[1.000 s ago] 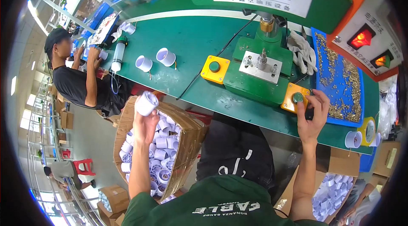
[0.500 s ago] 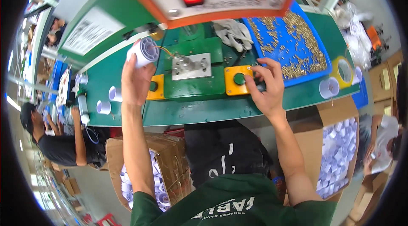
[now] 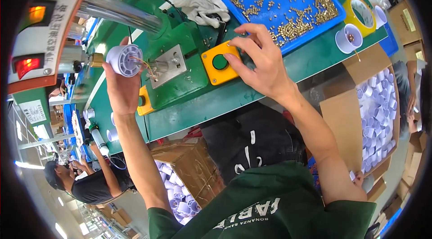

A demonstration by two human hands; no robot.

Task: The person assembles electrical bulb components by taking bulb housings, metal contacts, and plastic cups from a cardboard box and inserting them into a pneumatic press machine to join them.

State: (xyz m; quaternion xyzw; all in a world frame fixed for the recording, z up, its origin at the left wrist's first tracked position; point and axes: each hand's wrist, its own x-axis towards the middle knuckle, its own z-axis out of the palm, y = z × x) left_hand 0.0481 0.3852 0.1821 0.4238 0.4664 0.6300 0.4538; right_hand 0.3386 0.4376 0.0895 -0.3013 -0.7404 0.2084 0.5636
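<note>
My left hand (image 3: 120, 87) grips a white round plastic spool (image 3: 124, 60) with thin wires trailing from it, held up beside the metal plate (image 3: 168, 66) of the green press fixture. My right hand (image 3: 263, 61) hovers with spread fingers by the yellow button box (image 3: 219, 62) with its green button, fingertips near the edge of the blue tray (image 3: 288, 9) of small brass parts. It holds nothing that I can see.
A second yellow button box (image 3: 143, 102) sits behind my left wrist. White cloth gloves (image 3: 201, 7) lie behind the fixture. A roll of yellow tape (image 3: 360, 12) and a white spool (image 3: 348, 38) stand at right. Cardboard boxes of white spools (image 3: 375, 117) (image 3: 175, 189) flank my lap. Another person (image 3: 87, 180) works at left.
The view has swung right and closer to the press. My left hand has carried the white spool up from the box to the fixture. My right hand has lifted off the button box.
</note>
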